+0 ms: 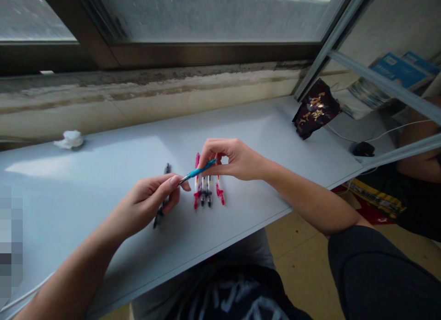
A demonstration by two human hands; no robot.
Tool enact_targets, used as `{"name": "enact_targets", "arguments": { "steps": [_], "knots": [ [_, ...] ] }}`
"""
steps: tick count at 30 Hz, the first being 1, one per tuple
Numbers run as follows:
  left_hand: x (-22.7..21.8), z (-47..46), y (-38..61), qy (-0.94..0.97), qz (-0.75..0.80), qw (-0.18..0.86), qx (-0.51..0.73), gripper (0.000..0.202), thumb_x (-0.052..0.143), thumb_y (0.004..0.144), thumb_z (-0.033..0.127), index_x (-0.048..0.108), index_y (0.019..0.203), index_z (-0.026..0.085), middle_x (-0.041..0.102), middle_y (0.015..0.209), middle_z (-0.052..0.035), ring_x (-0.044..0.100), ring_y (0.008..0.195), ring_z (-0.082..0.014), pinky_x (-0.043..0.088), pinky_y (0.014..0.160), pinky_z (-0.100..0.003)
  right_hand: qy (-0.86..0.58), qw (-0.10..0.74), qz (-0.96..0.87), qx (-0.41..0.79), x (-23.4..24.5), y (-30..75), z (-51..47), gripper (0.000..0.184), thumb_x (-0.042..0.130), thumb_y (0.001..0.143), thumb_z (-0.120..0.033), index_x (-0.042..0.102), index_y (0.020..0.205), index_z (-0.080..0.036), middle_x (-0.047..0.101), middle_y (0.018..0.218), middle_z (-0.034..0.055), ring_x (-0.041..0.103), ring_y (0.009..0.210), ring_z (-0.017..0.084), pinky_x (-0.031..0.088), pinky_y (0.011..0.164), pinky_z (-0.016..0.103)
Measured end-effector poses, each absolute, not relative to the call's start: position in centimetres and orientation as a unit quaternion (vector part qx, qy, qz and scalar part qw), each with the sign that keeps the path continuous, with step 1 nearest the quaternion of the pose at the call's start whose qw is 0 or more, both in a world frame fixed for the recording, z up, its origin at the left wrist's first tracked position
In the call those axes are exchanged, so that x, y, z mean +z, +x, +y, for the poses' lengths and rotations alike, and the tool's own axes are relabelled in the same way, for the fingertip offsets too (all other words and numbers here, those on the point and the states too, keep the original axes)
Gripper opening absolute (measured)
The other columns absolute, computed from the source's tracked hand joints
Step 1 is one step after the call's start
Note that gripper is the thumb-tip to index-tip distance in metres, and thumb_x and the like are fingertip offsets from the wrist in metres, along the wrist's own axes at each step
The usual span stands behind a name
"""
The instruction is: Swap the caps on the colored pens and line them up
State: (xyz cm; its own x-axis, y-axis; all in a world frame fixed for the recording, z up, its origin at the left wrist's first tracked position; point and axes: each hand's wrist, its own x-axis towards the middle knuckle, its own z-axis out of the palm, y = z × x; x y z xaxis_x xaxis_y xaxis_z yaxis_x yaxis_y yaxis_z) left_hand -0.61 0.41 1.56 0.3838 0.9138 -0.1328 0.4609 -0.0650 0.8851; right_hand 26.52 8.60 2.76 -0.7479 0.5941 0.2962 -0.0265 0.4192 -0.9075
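Observation:
Between my two hands, a blue pen (197, 171) is held at a slant above the desk. My left hand (160, 193) is closed, pinching the pen's lower, clear end between thumb and fingers. At the upper blue end, the thumb and fingers of my right hand (229, 158) are closed on it too. Beneath them lie several pens: a red pen (196, 201), black pens (209, 199) beside it, and another red pen (220, 193) a little to the right. A black pen (158, 216) lies apart on the left, partly hidden by my left hand.
The pale desk (255, 200) runs along a wall under a window. A crumpled white tissue (71, 139) is at the back left. To the right stand a dark packet (315, 109), a metal frame (386, 71), blue books (401, 71) and a black mouse-like object (362, 149); another person's arm (418, 145) is beyond.

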Motion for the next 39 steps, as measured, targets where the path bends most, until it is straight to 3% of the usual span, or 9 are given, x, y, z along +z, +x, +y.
{"name": "enact_targets", "arguments": {
  "steps": [4, 7, 11, 16, 19, 22, 27, 33, 39],
  "knots": [
    [1.8, 0.5, -0.3, 0.684, 0.507, 0.458, 0.254, 0.046, 0.063, 0.103, 0.062, 0.076, 0.100, 0.018, 0.066, 0.067, 0.0006, 0.057, 0.059, -0.0137, 0.046, 0.055, -0.022, -0.170, 0.308, -0.808, 0.472, 2.9, 26.7, 8.6, 0.007, 0.079, 0.098, -0.022, 0.075, 0.100, -0.016, 0.071, 0.103, 0.0050, 0.063, 0.085, 0.012, 0.050, 0.076, 0.027],
    [1.9, 0.4, 0.0, 0.683, 0.519, 0.429, 0.282, 0.043, 0.071, 0.096, 0.061, 0.077, 0.099, 0.019, 0.073, 0.074, -0.0013, 0.065, 0.066, -0.0155, 0.052, 0.060, -0.022, -0.209, 0.272, -0.805, 0.485, 2.8, 26.7, 8.5, 0.027, 0.082, 0.099, -0.039, 0.074, 0.098, -0.014, 0.073, 0.086, 0.0024, 0.059, 0.072, 0.011, 0.044, 0.067, 0.025],
    [1.6, 0.1, 0.4, 0.692, 0.541, 0.363, 0.312, 0.041, 0.076, 0.093, 0.060, 0.078, 0.101, 0.020, 0.081, 0.085, -0.0041, 0.075, 0.075, -0.0190, 0.059, 0.069, -0.026, -0.273, 0.210, -0.814, 0.467, 2.9, 26.6, 8.4, 0.059, 0.058, 0.109, -0.063, 0.069, 0.079, -0.014, 0.062, 0.064, -0.0013, 0.055, 0.062, 0.011, 0.038, 0.064, 0.026],
    [0.9, 0.0, 0.2, 0.693, 0.543, 0.326, 0.344, 0.036, 0.075, 0.097, 0.056, 0.078, 0.105, 0.022, 0.082, 0.084, -0.0022, 0.078, 0.076, -0.0191, 0.062, 0.074, -0.027, -0.233, 0.268, -0.795, 0.492, 2.8, 26.7, 8.7, 0.042, 0.081, 0.097, -0.047, 0.065, 0.118, -0.015, 0.068, 0.083, -0.0021, 0.060, 0.071, 0.012, 0.042, 0.068, 0.025],
    [0.7, 0.0, -0.2, 0.707, 0.541, 0.302, 0.340, 0.034, 0.076, 0.097, 0.057, 0.080, 0.104, 0.024, 0.084, 0.088, -0.0020, 0.080, 0.078, -0.0200, 0.062, 0.071, -0.026, -0.240, 0.252, -0.801, 0.488, 2.7, 26.6, 8.8, 0.035, 0.071, 0.104, -0.050, 0.066, 0.100, -0.016, 0.070, 0.081, 0.0007, 0.060, 0.072, 0.012, 0.042, 0.069, 0.026],
    [0.6, 0.1, -0.4, 0.725, 0.543, 0.265, 0.332, 0.037, 0.076, 0.096, 0.060, 0.081, 0.103, 0.025, 0.086, 0.093, -0.0030, 0.081, 0.080, -0.0212, 0.060, 0.065, -0.025, -0.283, 0.228, -0.801, 0.476, 2.5, 26.4, 9.0, 0.056, 0.051, 0.112, -0.062, 0.067, 0.085, -0.015, 0.064, 0.068, 0.0002, 0.055, 0.065, 0.012, 0.040, 0.068, 0.027],
    [0.7, 0.1, -0.1, 0.713, 0.552, 0.273, 0.334, 0.038, 0.073, 0.098, 0.061, 0.079, 0.107, 0.024, 0.084, 0.083, -0.0022, 0.081, 0.074, -0.0208, 0.060, 0.058, -0.024, -0.242, 0.268, -0.790, 0.496, 2.5, 26.7, 9.1, 0.038, 0.080, 0.098, -0.045, 0.066, 0.115, -0.015, 0.069, 0.081, -0.0018, 0.058, 0.071, 0.012, 0.041, 0.068, 0.026],
    [0.9, -0.1, 0.1, 0.737, 0.536, 0.233, 0.340, 0.032, 0.073, 0.100, 0.057, 0.082, 0.106, 0.026, 0.084, 0.082, 0.0007, 0.080, 0.069, -0.0185, 0.063, 0.062, -0.024, -0.257, 0.205, -0.827, 0.456, 3.3, 26.8, 8.9, 0.051, 0.054, 0.113, -0.056, 0.065, 0.082, -0.016, 0.064, 0.068, -0.0015, 0.055, 0.064, 0.010, 0.038, 0.066, 0.026],
    [0.8, -0.6, 0.1, 0.760, 0.519, 0.129, 0.370, 0.026, 0.073, 0.104, 0.052, 0.084, 0.108, 0.029, 0.081, 0.086, 0.0002, 0.073, 0.063, -0.0145, 0.056, 0.056, -0.023, -0.248, 0.219, -0.819, 0.469, 4.0, 26.7, 8.5, 0.063, 0.054, 0.112, -0.061, 0.053, 0.065, -0.019, 0.050, 0.057, -0.0050, 0.045, 0.056, 0.008, 0.034, 0.059, 0.025]
  ]
}}
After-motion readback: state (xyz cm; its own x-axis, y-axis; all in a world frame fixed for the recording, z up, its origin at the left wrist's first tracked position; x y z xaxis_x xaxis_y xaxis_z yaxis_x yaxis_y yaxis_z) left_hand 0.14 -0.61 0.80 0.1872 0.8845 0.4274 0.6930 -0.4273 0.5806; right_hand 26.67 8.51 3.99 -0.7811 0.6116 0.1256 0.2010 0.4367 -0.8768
